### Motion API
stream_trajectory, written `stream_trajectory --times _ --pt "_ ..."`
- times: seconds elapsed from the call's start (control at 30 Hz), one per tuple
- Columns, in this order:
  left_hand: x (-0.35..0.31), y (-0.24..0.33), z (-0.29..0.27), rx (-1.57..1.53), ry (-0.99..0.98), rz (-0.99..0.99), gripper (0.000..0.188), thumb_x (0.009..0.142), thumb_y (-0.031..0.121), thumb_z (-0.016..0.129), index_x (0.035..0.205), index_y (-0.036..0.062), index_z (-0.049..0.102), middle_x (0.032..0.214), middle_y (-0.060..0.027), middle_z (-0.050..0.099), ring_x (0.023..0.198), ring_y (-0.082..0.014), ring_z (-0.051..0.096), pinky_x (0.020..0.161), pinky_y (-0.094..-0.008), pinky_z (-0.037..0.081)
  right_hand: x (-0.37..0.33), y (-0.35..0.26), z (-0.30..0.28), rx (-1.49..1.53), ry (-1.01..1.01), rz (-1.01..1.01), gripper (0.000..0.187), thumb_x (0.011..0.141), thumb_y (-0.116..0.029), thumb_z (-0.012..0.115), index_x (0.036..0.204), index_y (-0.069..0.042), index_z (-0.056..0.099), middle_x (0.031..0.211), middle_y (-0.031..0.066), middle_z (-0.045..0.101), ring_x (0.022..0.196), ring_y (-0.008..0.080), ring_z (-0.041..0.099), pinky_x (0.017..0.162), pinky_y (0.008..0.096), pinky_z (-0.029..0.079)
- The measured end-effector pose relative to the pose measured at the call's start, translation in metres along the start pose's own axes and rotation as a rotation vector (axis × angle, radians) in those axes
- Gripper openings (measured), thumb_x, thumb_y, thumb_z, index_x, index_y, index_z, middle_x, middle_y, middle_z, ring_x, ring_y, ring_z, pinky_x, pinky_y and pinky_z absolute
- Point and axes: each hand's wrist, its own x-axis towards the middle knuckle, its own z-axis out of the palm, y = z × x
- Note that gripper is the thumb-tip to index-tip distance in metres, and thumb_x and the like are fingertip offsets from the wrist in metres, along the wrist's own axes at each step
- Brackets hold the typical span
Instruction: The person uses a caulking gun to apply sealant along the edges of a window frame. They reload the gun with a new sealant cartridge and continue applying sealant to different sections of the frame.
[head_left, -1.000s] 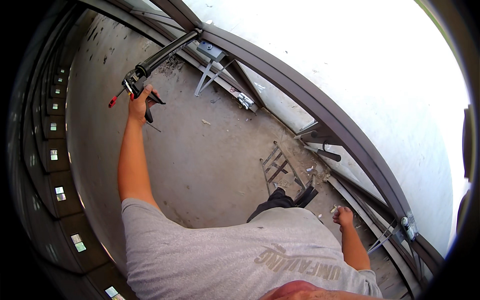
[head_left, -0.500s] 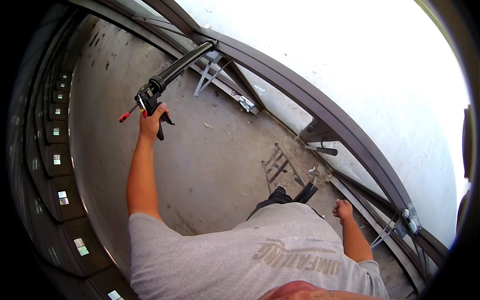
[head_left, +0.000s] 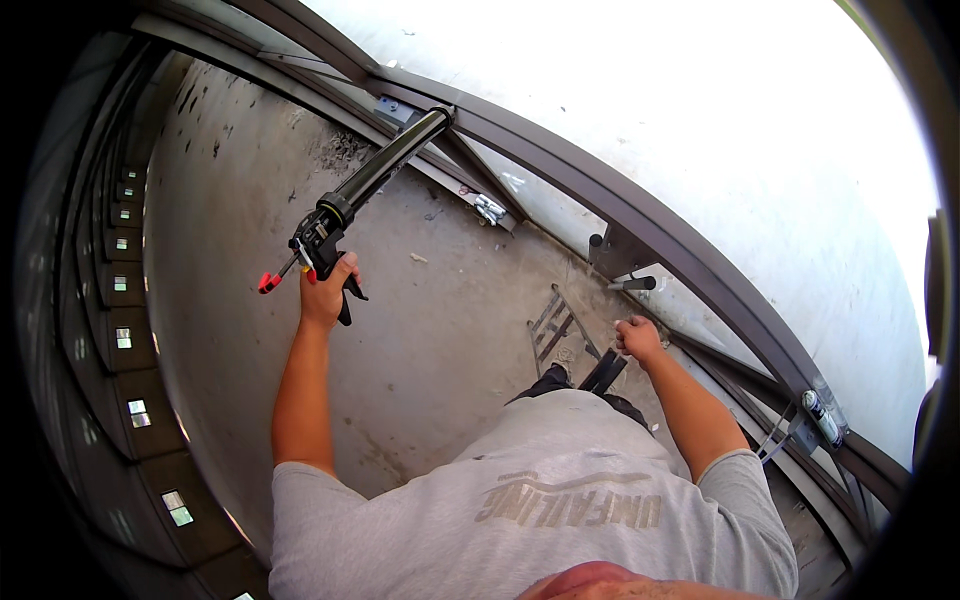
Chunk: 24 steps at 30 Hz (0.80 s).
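Bare grey concrete floor [head_left: 400, 370] spreads below, stained and scattered with flakes, with a row of small lit squares [head_left: 123, 338] in the dark structure along its left edge. A dark brown metal frame [head_left: 650, 222] bends along the floor's upper and right edges, with a bright whitish surface [head_left: 700, 100] beyond it.

Above the floor's upper left part is a black caulking gun [head_left: 390, 165], its long barrel slanting up and to the right. The front end of the barrel overlaps the frame near the floor's upper edge, and a rod with a red end [head_left: 268, 283] sticks out behind. The left hand [head_left: 330, 290] is wrapped around the gun's handle, arm stretched well forward, with the black trigger lever showing beside the fingers.

The right hand [head_left: 637, 338] is raised near the floor's right edge, fingers curled in; from this angle I can't tell whether anything is pinched in it. Near it is a ladder-like metal frame [head_left: 562, 325] with crossbars, beside a dark bar [head_left: 603, 372]. White tubes [head_left: 488, 210] lie together at the floor's upper edge, against the base of the brown frame. Farther right, a pale can [head_left: 822, 418] is at the frame's lower end.
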Motion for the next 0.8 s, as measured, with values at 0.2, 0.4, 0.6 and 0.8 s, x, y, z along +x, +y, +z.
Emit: stream_trajectory --times 0.2,0.4,0.6,0.8 --pt "-0.020 0.033 0.024 0.047 -0.014 0.000 0.024 0.093 0.023 0.074 0.098 0.0034 0.062 0.078 -0.0054 0.064 0.068 -0.0158 0.064 0.063 -0.0309 0.054 0.001 -0.137 0.102 0.092 -0.250 -0.145 0.028 0.093 -0.027 0.069 0.099 -0.001 0.062 0.081 0.0054 0.062 0.064 0.0140 0.059 0.055 0.0289 0.047" --pt "-0.031 0.049 0.039 -0.006 -0.003 -0.040 0.021 0.093 0.017 0.074 0.095 0.0026 0.059 0.076 -0.0036 0.062 0.064 -0.0131 0.061 0.059 -0.0292 0.051 -0.020 -0.261 0.189 0.169 -0.425 -0.207 0.031 0.096 -0.032 0.065 0.101 -0.002 0.059 0.083 0.0073 0.061 0.067 0.0168 0.059 0.057 0.0300 0.048" --pt "-0.028 0.027 0.026 -0.030 -0.017 -0.073 0.023 0.091 0.015 0.076 0.099 0.0023 0.058 0.076 -0.0031 0.061 0.064 -0.0125 0.060 0.059 -0.0288 0.052 0.000 -0.326 0.263 0.353 -0.453 -0.147 0.068 0.097 -0.056 0.058 0.137 -0.001 0.051 0.114 0.0191 0.064 0.094 0.0296 0.067 0.075 0.0401 0.058" --pt "-0.028 0.010 0.018 -0.054 -0.015 -0.113 0.029 0.090 0.013 0.078 0.105 0.0015 0.056 0.078 -0.0046 0.062 0.065 -0.0130 0.061 0.059 -0.0288 0.053 0.024 -0.364 0.295 0.653 -0.504 -0.134 0.062 0.095 -0.059 0.059 0.124 -0.004 0.056 0.109 0.0157 0.066 0.099 0.0284 0.067 0.088 0.0478 0.057"
